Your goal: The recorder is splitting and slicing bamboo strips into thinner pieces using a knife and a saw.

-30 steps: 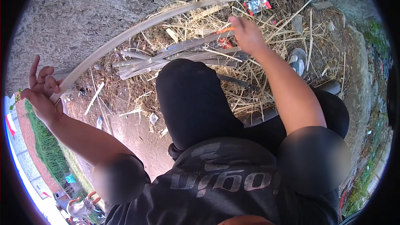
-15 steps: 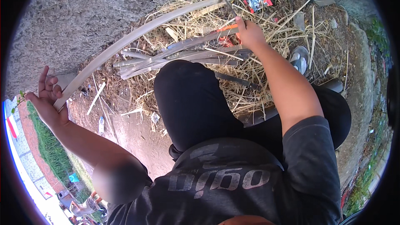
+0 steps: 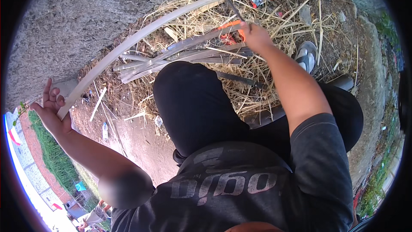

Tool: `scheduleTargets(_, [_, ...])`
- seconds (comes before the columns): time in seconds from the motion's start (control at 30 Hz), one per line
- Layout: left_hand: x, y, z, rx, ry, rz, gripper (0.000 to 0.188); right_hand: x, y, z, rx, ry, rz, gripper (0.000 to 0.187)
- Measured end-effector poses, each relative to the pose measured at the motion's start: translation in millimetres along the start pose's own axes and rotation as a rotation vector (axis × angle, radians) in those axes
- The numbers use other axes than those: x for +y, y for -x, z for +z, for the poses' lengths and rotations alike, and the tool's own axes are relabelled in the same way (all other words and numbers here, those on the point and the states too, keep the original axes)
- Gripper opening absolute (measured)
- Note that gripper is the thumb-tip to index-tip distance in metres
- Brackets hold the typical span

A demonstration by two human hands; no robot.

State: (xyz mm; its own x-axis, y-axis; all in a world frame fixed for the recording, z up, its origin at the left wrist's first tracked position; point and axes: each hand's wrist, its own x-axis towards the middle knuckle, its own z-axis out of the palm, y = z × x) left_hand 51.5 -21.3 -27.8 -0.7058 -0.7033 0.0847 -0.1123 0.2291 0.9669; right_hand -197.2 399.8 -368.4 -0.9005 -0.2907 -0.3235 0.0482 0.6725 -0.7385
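Outstretched sideways, the left hand (image 3: 52,111) pinches the long pale strip's (image 3: 141,36) end; the raised right hand (image 3: 254,35) clasps a knife (image 3: 229,1).

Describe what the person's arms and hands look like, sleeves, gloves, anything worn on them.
Both arms are bare from the short sleeves down. The left hand and right hand wear no gloves, and no watch, ring or band shows on either. The right sleeve is dark grey, part of a T-shirt with pale lettering on the chest. The left upper arm is blurred, so its sleeve edge cannot be made out.
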Motion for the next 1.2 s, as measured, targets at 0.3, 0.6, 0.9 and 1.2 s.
scheduleTargets(0.3, [-9.1, 3.5, 0.8, 0.045, 0.079, -0.023, 0.097, -25.9, 20.8, 41.5, -0.051, -0.126, -0.272, 0.067])
scheduleTargets(0.6, [-6.0, 27.6, 17.9, 0.168, 0.122, -0.031, 0.106, 18.8, -16.9, 17.4, 0.025, -0.063, 0.078, 0.069])
scheduleTargets(0.9, [-1.1, 21.1, 20.4, 0.142, 0.102, -0.023, 0.108, -55.3, 38.2, 43.6, -0.109, -0.160, -0.437, 0.062])
scheduleTargets(1.2, [-41.3, 42.8, 37.6, 0.353, 0.146, -0.162, 0.103, -32.0, 32.1, 59.8, -0.179, 0.090, -0.460, 0.048])
